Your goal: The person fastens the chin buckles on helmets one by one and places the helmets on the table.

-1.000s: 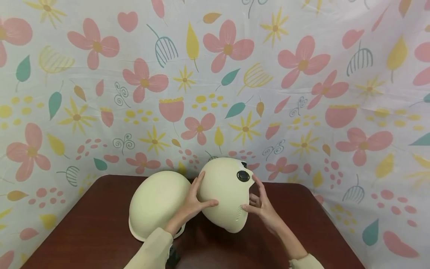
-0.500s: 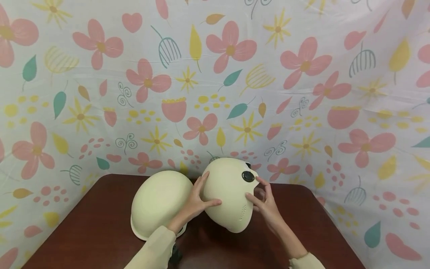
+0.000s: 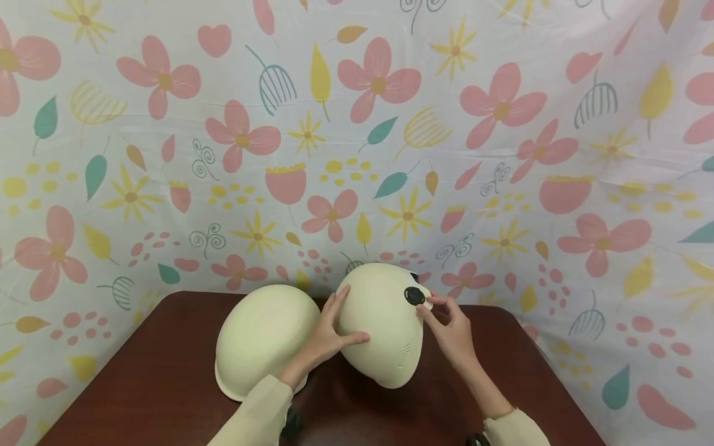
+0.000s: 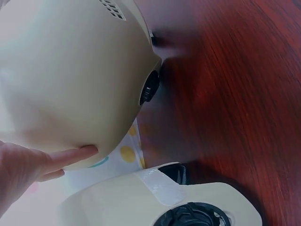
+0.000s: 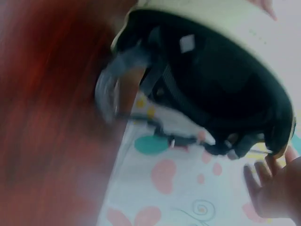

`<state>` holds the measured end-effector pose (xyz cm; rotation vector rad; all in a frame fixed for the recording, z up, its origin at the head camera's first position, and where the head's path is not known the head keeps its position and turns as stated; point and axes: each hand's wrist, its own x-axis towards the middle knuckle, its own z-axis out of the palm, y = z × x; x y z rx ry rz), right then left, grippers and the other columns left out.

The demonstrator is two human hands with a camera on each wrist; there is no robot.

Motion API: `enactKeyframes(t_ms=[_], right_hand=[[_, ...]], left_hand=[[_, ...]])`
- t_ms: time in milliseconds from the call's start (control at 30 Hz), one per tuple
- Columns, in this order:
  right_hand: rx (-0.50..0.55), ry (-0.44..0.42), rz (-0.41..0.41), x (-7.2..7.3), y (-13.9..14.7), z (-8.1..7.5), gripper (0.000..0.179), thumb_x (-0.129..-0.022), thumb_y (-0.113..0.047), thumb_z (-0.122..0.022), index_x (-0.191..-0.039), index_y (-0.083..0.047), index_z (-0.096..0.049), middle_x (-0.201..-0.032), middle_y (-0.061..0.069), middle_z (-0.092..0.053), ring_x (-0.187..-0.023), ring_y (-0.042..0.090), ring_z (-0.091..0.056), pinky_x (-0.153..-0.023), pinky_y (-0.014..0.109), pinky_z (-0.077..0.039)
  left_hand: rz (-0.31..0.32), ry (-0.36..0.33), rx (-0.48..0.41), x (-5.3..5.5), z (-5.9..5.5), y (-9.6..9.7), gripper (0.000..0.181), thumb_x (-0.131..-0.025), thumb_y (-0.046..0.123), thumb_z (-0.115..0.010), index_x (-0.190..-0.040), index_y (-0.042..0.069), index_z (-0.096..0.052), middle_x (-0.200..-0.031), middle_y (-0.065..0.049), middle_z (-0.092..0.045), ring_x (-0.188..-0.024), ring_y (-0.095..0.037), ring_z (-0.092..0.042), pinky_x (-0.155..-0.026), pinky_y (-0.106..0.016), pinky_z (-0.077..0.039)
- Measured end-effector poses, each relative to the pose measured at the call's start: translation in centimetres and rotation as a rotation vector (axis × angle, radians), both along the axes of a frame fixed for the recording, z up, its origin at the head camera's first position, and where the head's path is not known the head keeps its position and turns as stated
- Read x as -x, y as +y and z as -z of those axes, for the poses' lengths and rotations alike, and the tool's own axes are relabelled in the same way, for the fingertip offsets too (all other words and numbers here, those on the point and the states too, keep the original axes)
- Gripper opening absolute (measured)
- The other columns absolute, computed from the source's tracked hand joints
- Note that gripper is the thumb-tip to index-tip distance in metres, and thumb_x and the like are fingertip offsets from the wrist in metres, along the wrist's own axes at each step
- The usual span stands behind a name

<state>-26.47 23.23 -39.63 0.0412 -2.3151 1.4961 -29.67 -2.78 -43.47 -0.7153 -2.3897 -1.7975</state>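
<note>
Before white floral cloth [image 3: 357,148], we see the left hand [image 3: 328,337] spread on a cream, domed, hard-shelled helmet [image 3: 385,328], right hand [image 3: 456,331] pinching its edge; only right-wrist footage reveals black lining [image 5: 225,70].

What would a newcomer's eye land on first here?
Probably the cream, hard, domed helmet tilted between the left grip and right grip, its round black disc standing out. Left of it, a second cream, domed helmet rests on the dark red wood-grained table. Behind, a white sheet with pink flowers fills the background.
</note>
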Motion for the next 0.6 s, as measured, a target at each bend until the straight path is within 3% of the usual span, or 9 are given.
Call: enactKeyframes(t_ms=[67,167,367,600], right_hand=[[-0.051,0.029,0.041,0.4,0.1,-0.1,0.037,-0.091,-0.035,-0.070,-0.114,-0.008,-0.059,-0.135,0.010,-0.061,-0.104,0.004,-0.063,-0.088,0.019,-0.050],[-0.068,0.028,0.048,0.8,0.2,-0.4,0.041,-0.089,-0.034,-0.072,-0.116,-0.008,-0.057,-0.120,0.011,-0.065,-0.091,-0.009,-0.056,-0.083,0.011,-0.047],[-0.130,-0.016,0.006,1.4,0.7,-1.1,0.062,-0.088,-0.037,-0.072,-0.142,-0.015,-0.049,-0.121,0.009,-0.062,-0.093,0.002,-0.055,-0.081,0.021,-0.048],[-0.173,-0.042,0.026,1.3,1.5,-1.3,0.057,-0.088,-0.037,-0.072,-0.138,-0.015,-0.057,-0.121,0.007,-0.062,-0.095,0.002,-0.052,-0.081,0.023,-0.045]], left_hand=[[0.004,-0.003,0.003,0.0,0.0,0.0,0.101,-0.076,0.041,-0.082,-0.155,0.037,-0.021,-0.164,-0.020,-0.003,-0.151,-0.045,-0.004,-0.112,-0.070,-0.020],[0.021,-0.003,-0.002,-0.1,0.0,0.0,0.100,-0.076,0.041,-0.083,-0.155,0.035,-0.022,-0.164,-0.020,-0.006,-0.150,-0.046,-0.006,-0.112,-0.069,-0.021],[0.034,0.006,-0.027,-0.1,0.4,0.4,0.100,-0.076,0.041,-0.082,-0.156,0.034,-0.022,-0.164,-0.017,-0.008,-0.151,-0.044,-0.006,-0.112,-0.071,-0.019],[0.039,0.000,-0.012,-0.1,0.1,1.0,0.100,-0.075,0.046,-0.082,-0.155,0.038,-0.022,-0.164,-0.020,-0.005,-0.150,-0.047,-0.007,-0.111,-0.072,-0.019]])
